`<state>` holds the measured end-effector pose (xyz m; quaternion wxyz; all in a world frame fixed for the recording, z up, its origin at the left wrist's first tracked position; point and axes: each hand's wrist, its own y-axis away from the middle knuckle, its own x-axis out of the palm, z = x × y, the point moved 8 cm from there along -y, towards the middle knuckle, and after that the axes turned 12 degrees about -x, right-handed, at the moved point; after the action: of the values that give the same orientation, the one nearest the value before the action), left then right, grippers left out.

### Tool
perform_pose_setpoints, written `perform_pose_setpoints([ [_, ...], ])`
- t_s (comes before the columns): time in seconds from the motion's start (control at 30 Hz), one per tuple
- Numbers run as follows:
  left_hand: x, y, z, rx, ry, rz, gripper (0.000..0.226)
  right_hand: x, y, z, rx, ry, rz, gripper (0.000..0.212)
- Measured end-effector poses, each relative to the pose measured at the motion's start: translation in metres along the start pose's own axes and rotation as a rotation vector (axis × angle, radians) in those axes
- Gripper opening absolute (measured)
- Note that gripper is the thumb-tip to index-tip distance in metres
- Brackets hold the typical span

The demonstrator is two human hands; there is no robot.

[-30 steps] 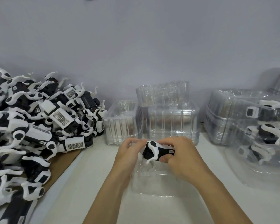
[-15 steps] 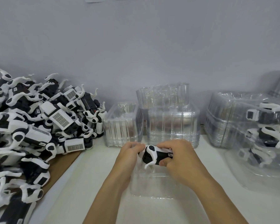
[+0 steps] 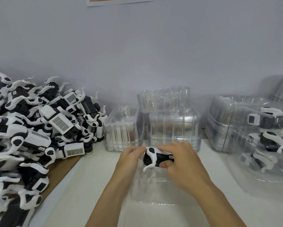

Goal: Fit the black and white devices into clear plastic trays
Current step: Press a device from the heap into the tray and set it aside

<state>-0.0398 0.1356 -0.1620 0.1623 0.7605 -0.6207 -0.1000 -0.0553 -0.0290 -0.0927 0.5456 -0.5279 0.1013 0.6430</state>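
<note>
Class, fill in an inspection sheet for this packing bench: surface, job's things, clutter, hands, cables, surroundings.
Surface: white table; brown board under the pile.
Job's things: device held over a clear tray; loose device pile left; empty tray stacks behind; filled trays right.
Clutter: nothing seen.
Hands: left hand and right hand both grip the device.
Cables: nothing seen.
Surroundings: plain wall, paper edge at top.

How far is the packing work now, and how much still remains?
Done: a few devices already sit in the filled trays stacked at right. In hand: both the left hand and right hand hold one device over an open clear tray, not yet seated. Left: the large pile of loose devices at left, with stacks of empty trays waiting behind. Most work remains.
</note>
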Motion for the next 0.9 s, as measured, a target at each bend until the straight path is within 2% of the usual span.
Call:
perform_pose_setpoints([
  [0.1,-0.0013,-0.0002,0.0009,-0.013,0.030,0.010,0.023,-0.0002,-0.0015,0.0062,-0.056,0.060,-0.023,0.035],
  [0.43,0.0004,0.0006,0.0000,-0.014,0.012,0.032,0.017,-0.0024,-0.0007,0.0095,-0.057,0.165,-0.043,0.029],
  [0.53,0.0011,0.0014,0.0003,-0.012,0.013,0.035,0.013,-0.0020,-0.0010,0.0073,-0.060,0.144,-0.042,0.031],
  [0.7,0.0025,0.0055,-0.0030,-0.016,0.001,0.035,0.019,0.0035,-0.0001,0.0009,-0.051,0.017,-0.017,0.025],
  [0.9,0.0011,0.0059,-0.0038,-0.015,-0.018,0.014,0.013,0.0053,-0.0014,0.0009,-0.050,0.041,-0.022,0.023],
])
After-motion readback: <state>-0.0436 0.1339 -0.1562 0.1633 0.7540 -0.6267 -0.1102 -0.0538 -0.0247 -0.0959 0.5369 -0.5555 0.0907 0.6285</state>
